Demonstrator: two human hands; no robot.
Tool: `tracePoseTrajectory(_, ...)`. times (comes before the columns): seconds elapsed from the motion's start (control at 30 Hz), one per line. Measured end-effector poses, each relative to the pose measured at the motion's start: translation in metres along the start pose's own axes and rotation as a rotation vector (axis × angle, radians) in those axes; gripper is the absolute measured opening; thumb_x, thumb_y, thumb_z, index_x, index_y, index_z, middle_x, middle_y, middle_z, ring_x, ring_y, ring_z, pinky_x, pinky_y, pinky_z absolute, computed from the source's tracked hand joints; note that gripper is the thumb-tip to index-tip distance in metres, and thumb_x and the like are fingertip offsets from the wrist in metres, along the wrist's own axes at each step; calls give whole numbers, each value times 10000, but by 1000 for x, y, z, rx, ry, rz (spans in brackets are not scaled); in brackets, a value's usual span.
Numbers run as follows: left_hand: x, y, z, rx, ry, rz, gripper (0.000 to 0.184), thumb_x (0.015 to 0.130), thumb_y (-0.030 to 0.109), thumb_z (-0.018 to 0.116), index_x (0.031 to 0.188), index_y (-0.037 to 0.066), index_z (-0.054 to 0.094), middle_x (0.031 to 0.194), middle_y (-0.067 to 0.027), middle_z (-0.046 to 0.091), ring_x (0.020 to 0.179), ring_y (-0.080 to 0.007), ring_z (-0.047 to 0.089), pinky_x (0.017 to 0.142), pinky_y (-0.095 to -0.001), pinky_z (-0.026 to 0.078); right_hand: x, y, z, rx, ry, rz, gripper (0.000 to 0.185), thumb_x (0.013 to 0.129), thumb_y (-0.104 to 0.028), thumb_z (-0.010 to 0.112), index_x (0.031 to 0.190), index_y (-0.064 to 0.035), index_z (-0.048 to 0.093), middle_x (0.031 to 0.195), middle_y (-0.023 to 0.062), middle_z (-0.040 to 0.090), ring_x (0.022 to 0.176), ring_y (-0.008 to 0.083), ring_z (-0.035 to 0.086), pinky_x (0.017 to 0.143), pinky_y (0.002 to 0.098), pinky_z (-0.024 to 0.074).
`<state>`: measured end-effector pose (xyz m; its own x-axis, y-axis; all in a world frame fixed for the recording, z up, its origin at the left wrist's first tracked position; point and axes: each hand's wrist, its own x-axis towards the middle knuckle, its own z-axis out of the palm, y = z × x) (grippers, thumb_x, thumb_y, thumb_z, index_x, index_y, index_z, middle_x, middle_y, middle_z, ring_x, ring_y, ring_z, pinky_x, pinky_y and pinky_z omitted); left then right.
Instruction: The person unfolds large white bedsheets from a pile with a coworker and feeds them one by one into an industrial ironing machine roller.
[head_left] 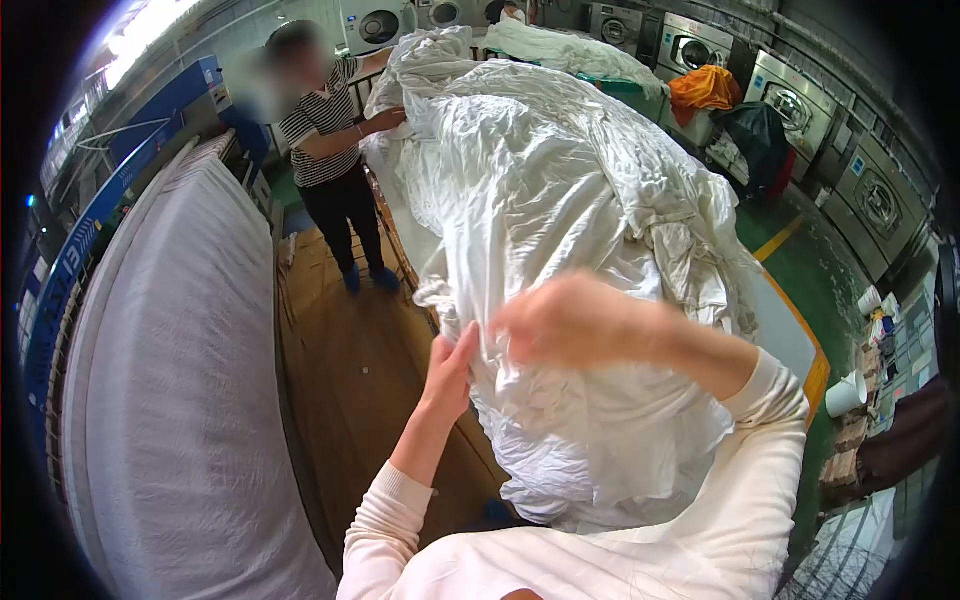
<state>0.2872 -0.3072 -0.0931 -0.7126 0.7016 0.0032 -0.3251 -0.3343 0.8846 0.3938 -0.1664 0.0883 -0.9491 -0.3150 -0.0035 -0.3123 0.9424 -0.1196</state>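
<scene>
A large heap of crumpled white sheets (540, 170) covers the table in front of me and hangs down toward my body. My left hand (455, 365) is closed on a gathered edge of a white sheet at the near left side of the heap, thumb pointing up. Just to the right, my right hand (555, 320) is over the same cloth, smeared by motion. Its fingers are too blurred to show whether they grip the fabric.
On the left runs a long ironing machine (180, 380) with pale fabric across it. A co-worker in a striped top (325, 135) touches the heap's far left end. Brown boards (365, 370) cover the floor between. Washing machines (790, 105) and an orange cloth pile (705, 90) stand back right.
</scene>
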Motion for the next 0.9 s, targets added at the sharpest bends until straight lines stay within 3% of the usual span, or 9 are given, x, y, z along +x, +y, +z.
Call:
tracePoseTrajectory(0.03,-8,8,11,-137,158,71,285,883,184,614,1099,17,531,814,4,579,668,-45,510,566,-226,417,-5,29,-8,44,257,-38,310,740,-196,698,995,-50,599,1000,111,629,931,259,613,781,344,498)
tracePoseTrajectory(0.13,-28,50,12,49,-12,311,217,877,125,599,1047,6,532,783,13,579,628,-33,495,550,-214,406,-51,111,-47,-212,748,279,454,765,-249,696,1157,-71,553,1130,116,591,991,293,588,876,345,466)
tracePoseTrajectory(0.2,-22,33,4,-1,31,209,214,867,88,581,1050,-16,539,844,-12,597,720,-57,534,633,-233,441,-94,163,-53,-527,750,484,652,767,-356,690,1300,-84,432,1276,131,497,1126,306,508,942,373,417)
tracePoseTrajectory(0.33,-9,-46,-32,190,52,-16,427,846,103,611,1216,-29,442,917,-44,606,849,-158,587,784,-285,467,-155,290,44,-126,678,792,875,779,-574,602,1410,-83,246,1368,212,365,1270,360,354,1019,409,329)
tracePoseTrajectory(0.4,-19,-60,-33,328,256,-273,587,814,106,634,1309,-27,348,1039,-89,576,1002,-210,547,893,-322,430,-151,296,58,-42,764,789,867,776,-591,601,1402,-88,272,1316,236,395,1229,372,389,978,423,365)
tracePoseTrajectory(0.5,-12,-59,-29,949,411,522,697,776,93,645,1363,-3,282,1190,-163,483,1149,-252,449,979,-355,365,-145,283,52,-396,788,799,829,761,-573,625,1383,-109,334,1259,222,425,1163,376,431,933,437,396)
tracePoseTrajectory(0.57,-2,-44,-2,675,283,590,754,728,76,660,1374,10,277,1289,-204,379,1227,-301,357,1024,-397,312,-119,234,15,-479,1061,573,800,716,-556,673,1334,-116,415,1252,180,449,1140,363,449,944,455,381)
tracePoseTrajectory(0.7,-13,3,39,1134,-23,761,508,700,82,667,1176,85,490,1074,-175,492,1053,-348,456,898,-406,387,-83,213,-2,-452,530,630,661,709,-453,716,1257,-143,517,1178,80,529,1106,322,489,946,474,369)
tracePoseTrajectory(0.9,2,5,12,944,-70,621,123,728,51,610,810,28,521,760,-124,492,719,-303,523,621,-356,437,-53,229,-44,-405,808,666,319,796,-365,657,890,-60,633,883,142,609,831,320,611,682,433,480)
